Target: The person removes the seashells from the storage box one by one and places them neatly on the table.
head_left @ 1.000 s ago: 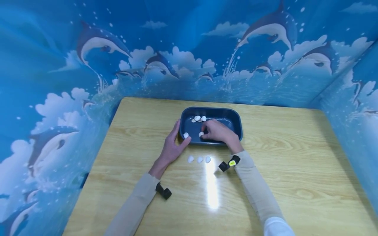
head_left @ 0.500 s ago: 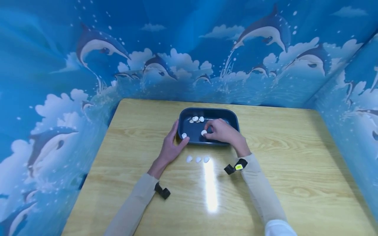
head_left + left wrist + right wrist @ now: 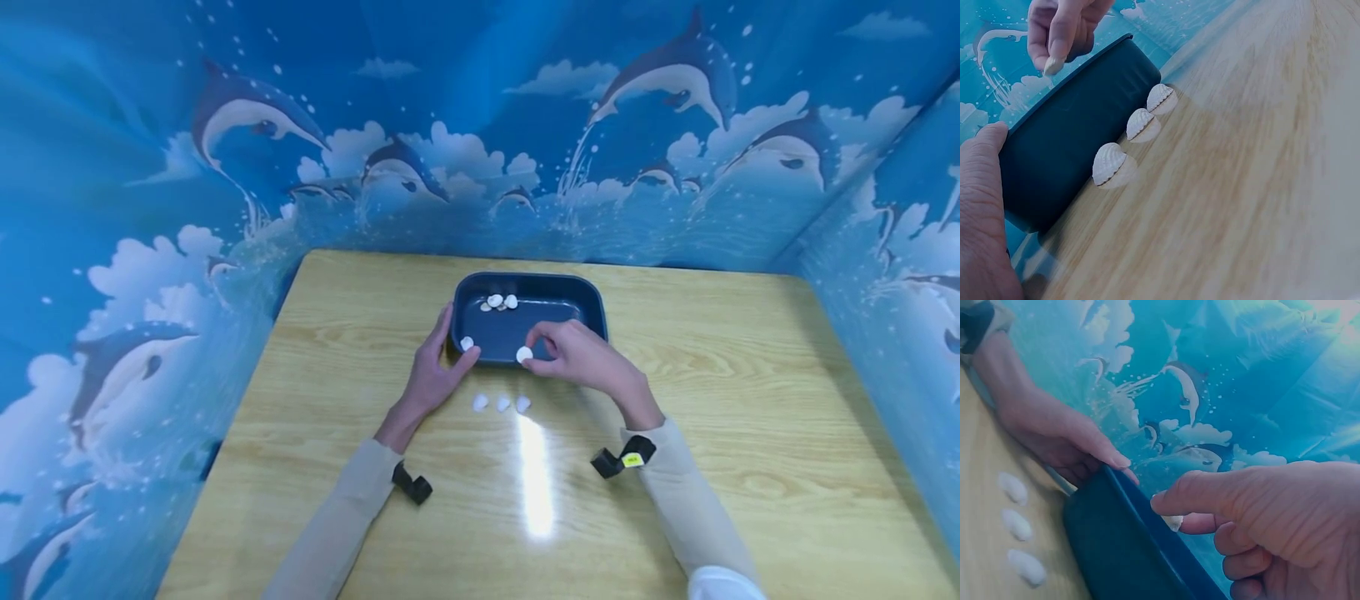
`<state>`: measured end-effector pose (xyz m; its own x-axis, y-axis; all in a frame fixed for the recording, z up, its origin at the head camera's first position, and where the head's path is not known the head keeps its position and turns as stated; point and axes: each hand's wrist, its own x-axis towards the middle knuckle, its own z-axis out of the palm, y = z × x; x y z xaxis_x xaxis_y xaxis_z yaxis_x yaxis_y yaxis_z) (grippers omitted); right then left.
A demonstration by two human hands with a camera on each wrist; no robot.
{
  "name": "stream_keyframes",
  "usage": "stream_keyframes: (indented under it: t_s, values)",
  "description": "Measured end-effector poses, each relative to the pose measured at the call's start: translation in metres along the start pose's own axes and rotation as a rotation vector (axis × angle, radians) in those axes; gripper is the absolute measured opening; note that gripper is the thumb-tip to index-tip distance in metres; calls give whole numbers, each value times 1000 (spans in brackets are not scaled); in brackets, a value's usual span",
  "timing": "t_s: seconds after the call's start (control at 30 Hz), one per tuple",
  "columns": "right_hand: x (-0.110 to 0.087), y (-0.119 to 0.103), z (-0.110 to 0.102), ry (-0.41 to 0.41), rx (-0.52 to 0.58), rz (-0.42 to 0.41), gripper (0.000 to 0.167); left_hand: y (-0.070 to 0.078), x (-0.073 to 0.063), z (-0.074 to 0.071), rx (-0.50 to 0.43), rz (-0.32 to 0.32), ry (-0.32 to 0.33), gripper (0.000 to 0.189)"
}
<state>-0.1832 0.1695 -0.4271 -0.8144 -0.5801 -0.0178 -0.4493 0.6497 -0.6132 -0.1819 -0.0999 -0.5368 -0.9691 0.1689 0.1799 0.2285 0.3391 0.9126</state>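
Note:
A dark blue rectangular basin (image 3: 491,362) stands on the table. My left hand (image 3: 435,367) rests against its left end, fingers straight along the side wall and thumb at the near rim. Between thumb and forefinger, my right hand (image 3: 581,358) pinches a white seashell (image 3: 524,355) over the basin's near rim; the shell also shows in the right wrist view. Several seashells (image 3: 495,301) lie clustered at the basin's back left, and a single seashell (image 3: 467,343) sits in its near left corner. In front of the basin, three ribbed seashells (image 3: 1110,165) form a row on the table.
The wooden table (image 3: 750,417) reaches out on both sides of the basin. Behind and beside it hangs a blue curtain (image 3: 465,217) printed with dolphins. A bright light reflection (image 3: 536,475) lies on the tabletop nearer the person.
The right hand has lifted the pinched seashell from the basin's floor and brought it toward the near rim. The left hand has stayed at the basin's left end.

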Motion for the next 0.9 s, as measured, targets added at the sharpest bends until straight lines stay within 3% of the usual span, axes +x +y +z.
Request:
stream_keyframes:
  t_s: [0.37, 0.63, 0.9]
  values:
    - [-28, -7, 17, -39, -35, -36, 20, -1, 0, -2, -7, 11, 1, 89]
    - [-47, -9, 24, -84, -74, 17, 24, -1, 0, -1, 9, 19, -2, 88]
    - [-53, 12, 37, -104, -90, 29, 23, 0, 0, -1, 3, 13, -4, 88]
